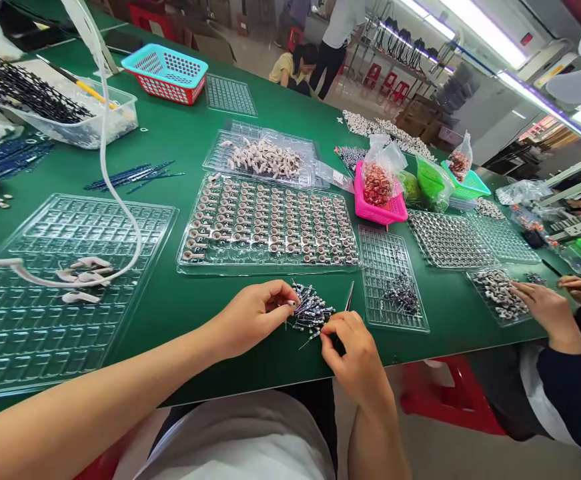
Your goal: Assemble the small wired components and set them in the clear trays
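Note:
A loose pile of small wired electronic parts [313, 308] lies on the green table in front of me. My left hand [256, 315] is at the pile's left side, thumb and index finger pinched on a tiny pale piece too small to name. At the pile's right edge, my right hand [353, 350] has its fingers curled, the index finger and thumb close to the parts. Metal tweezers [351, 295] stick out beyond its knuckles, pointing away from me; their lower part is hidden by the hand. Behind the pile sits a clear tray [225, 269] filled with rows of white earphone shells.
Left is another clear tray [85, 340] with a few white shells, crossed by a white cable [104, 133]. A tray of dark parts [395, 320] lies right, before a pink basket [377, 212]. A co-worker's hand [545, 307] works at the far right.

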Tool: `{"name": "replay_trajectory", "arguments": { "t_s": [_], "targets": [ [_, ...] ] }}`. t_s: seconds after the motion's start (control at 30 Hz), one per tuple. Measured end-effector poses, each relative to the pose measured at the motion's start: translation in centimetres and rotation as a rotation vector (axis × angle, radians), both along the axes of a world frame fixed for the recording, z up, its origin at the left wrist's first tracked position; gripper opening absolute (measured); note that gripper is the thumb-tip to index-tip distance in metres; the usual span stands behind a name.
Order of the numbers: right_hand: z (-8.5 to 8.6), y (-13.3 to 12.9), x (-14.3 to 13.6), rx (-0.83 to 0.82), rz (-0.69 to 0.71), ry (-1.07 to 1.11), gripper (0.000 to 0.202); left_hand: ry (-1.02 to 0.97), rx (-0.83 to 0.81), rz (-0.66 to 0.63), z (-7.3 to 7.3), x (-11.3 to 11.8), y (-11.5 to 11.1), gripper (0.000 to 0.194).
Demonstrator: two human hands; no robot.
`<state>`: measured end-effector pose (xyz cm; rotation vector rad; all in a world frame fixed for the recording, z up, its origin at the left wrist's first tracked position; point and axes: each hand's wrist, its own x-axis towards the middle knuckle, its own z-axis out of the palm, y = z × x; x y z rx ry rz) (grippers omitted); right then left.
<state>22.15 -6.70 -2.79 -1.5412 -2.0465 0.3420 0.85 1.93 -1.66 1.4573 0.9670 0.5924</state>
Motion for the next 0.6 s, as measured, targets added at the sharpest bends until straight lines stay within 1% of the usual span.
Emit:
{"name": "replay_trajectory", "arguments": {
  "t_s": [0.13,0.3,0.47,0.6],
  "targets": [
    [-0.02,-0.11,-0.02,-0.001,0.009,-0.005,0.016,-0.011,-0.021,-0.015,0.08,-0.11,-0.21,0.019],
    [0.14,0.01,-0.06,0.001,0.065,-0.111,0.017,-0.002,0.026,-0.04,0.44,-0.37,-0.3,0.019],
    [0.28,0.55,-0.09,-0.007,0.107,-0.163,0.016,-0.002,0.014,-0.063,0.47,-0.58,-0.2,0.014],
    [0.3,0.55,-0.21,0.074,0.145,-0.131,0.017,0.021,0.044,-0.073,0.81,-0.74,-0.18,0.016]
  ]
}}
